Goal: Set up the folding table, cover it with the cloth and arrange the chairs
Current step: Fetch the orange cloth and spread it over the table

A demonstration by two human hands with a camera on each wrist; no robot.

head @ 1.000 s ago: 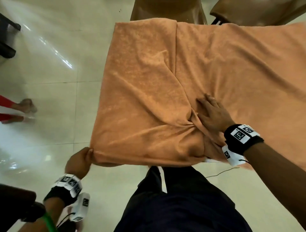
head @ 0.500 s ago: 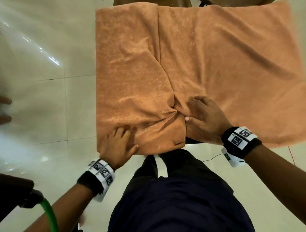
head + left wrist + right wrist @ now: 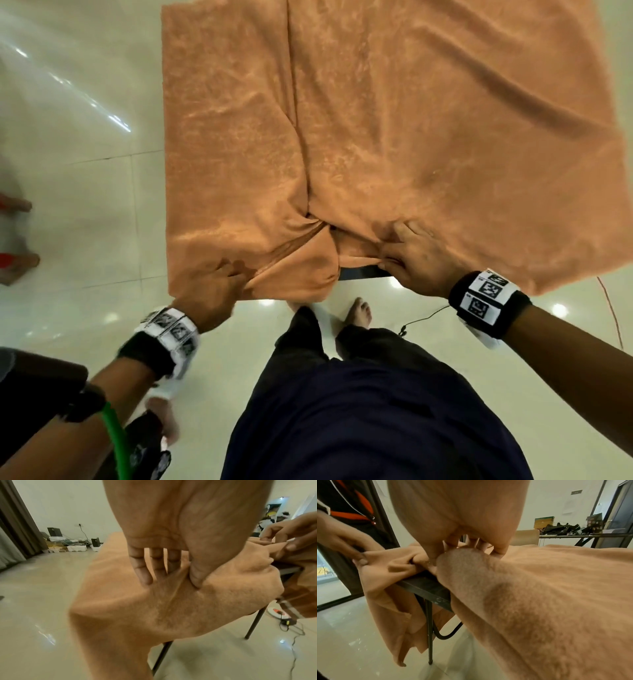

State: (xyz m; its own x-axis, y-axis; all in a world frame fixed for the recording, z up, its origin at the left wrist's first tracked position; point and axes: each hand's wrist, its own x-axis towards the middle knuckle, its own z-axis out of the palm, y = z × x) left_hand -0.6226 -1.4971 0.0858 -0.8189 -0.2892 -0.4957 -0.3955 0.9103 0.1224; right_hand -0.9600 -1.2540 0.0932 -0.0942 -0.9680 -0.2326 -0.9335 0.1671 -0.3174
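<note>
A soft, peach-orange fleece cloth (image 3: 394, 120) lies spread over the black folding surface (image 3: 363, 273), covering nearly all of it in the head view. It hangs over the edge at 9 o'clock and at 3 o'clock, and it is bunched into a twisted knot of folds near 6 o'clock. A short strip of the dark surface edge shows bare there, just right of the bunched fold.

The left hand (image 3: 214, 291) sits at about 7 o'clock on the near corner, its fingers (image 3: 142, 568) extended down onto the fabric while the thumb digs into a fold, pinching a ridge of cloth against them. The right hand (image 3: 416, 257) is at about 5 o'clock beside the knot; its fingers (image 3: 496, 550) are curled over the fabric and the thumb tucks under, gripping a gathered fold at the exposed edge.

Thin black metal legs (image 3: 429, 635) stand under the surface on the glossy pale tiled floor (image 3: 85, 171). The person's bare feet (image 3: 359, 311) stand at 6 o'clock, close to the near edge.
</note>
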